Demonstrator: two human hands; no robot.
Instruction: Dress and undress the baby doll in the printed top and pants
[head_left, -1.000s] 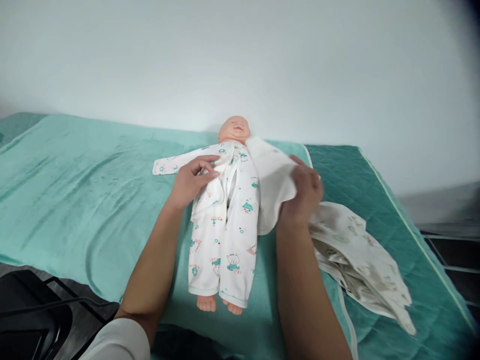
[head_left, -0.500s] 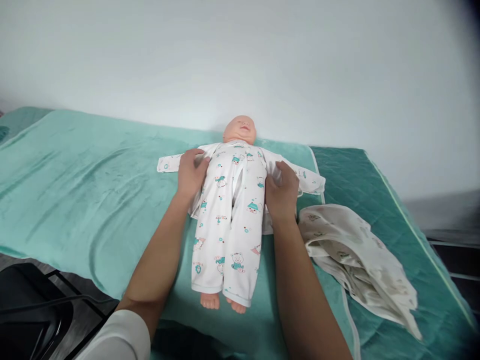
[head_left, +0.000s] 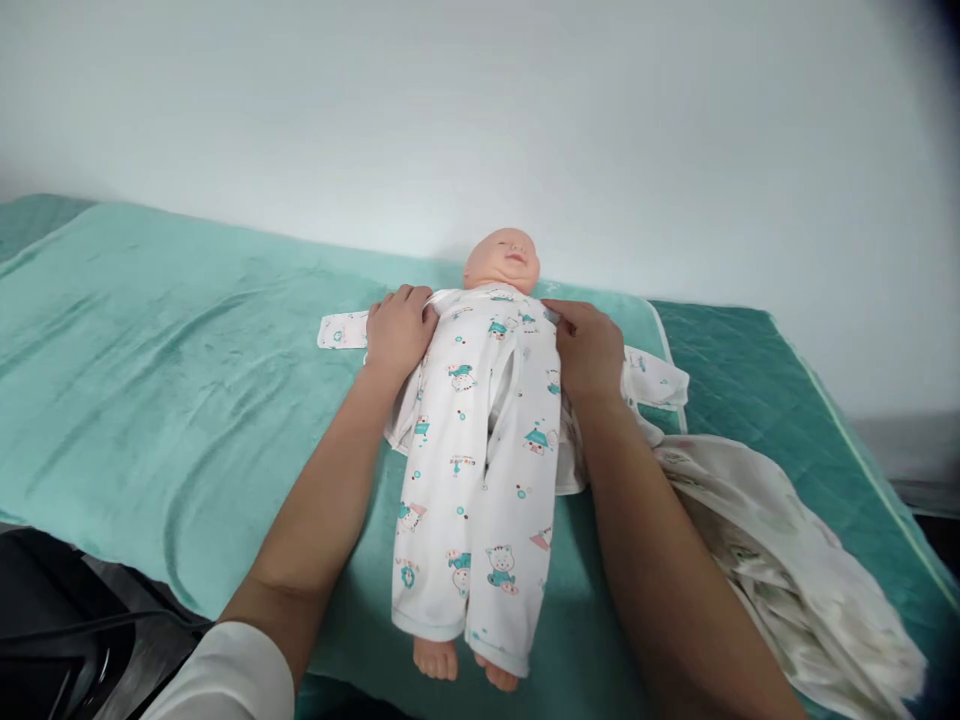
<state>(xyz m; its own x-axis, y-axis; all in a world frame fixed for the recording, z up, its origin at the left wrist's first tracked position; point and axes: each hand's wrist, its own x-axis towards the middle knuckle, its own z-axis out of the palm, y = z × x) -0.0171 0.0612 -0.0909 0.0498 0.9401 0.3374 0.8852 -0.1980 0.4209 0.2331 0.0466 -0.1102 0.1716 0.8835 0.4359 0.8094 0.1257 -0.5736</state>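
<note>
A baby doll point(head_left: 502, 258) lies on its back, its head toward the wall and bare feet toward me. White printed trousers point(head_left: 472, 480) cover its front and legs, with a slit at the crotch. A matching baby shirt point(head_left: 664, 378) has its sleeves spread sideways, and its hem shows beside the trousers. My left hand point(head_left: 400, 325) is closed over the shirt at the shoulder on the left, covering part of that sleeve. At the opposite shoulder, my right hand point(head_left: 591, 345) pinches the shirt near the neckline; its thumb is mostly hidden.
A crumpled pale printed cloth point(head_left: 787, 540) lies on the right, partly behind my right forearm. Light green fabric point(head_left: 187, 380) covers the bed, with a darker quilted cover point(head_left: 742, 370) on the right. A white wall stands behind; a black chair point(head_left: 60, 620) is at lower left.
Both hands have moved up from the doll's sides to its shoulders, and their fingers have closed in on the shirt. The view has shifted closer, with the doll slightly lower and further right.
</note>
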